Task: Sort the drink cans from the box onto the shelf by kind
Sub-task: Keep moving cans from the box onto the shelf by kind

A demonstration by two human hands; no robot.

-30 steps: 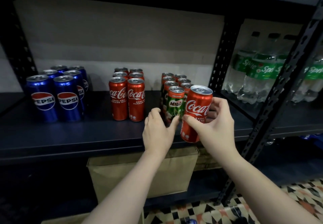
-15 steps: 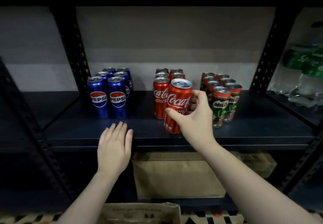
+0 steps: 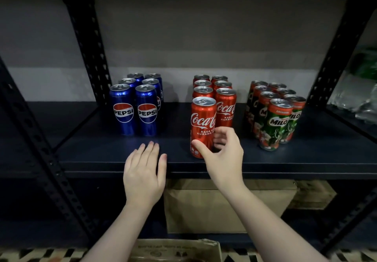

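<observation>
A red Coca-Cola can (image 3: pixel 203 122) stands upright on the dark shelf (image 3: pixel 81 151), at the front of the red Coca-Cola group (image 3: pixel 224 106). My right hand (image 3: pixel 224 159) is around its lower part, with the thumb on the front and the fingers curled at its right side. Blue Pepsi cans (image 3: pixel 134 108) stand in a block to the left. Green Milo cans (image 3: pixel 277 122) stand in a block to the right. My left hand (image 3: pixel 142 176) lies flat on the shelf's front edge below the Pepsi cans, holding nothing. The top edge of the cardboard box (image 3: pixel 177 249) shows at the bottom.
Black perforated uprights (image 3: pixel 87 43) frame the shelf bay on both sides. Clear plastic bottles (image 3: pixel 363 98) with green labels sit in the bay to the right. A second cardboard box (image 3: pixel 224 206) stands on the lower shelf under my right arm.
My right hand carried the Coca-Cola can left from the Milo cans and set it down upright in front of the Coca-Cola group. My left hand left the Milo can and lies on the shelf edge.
</observation>
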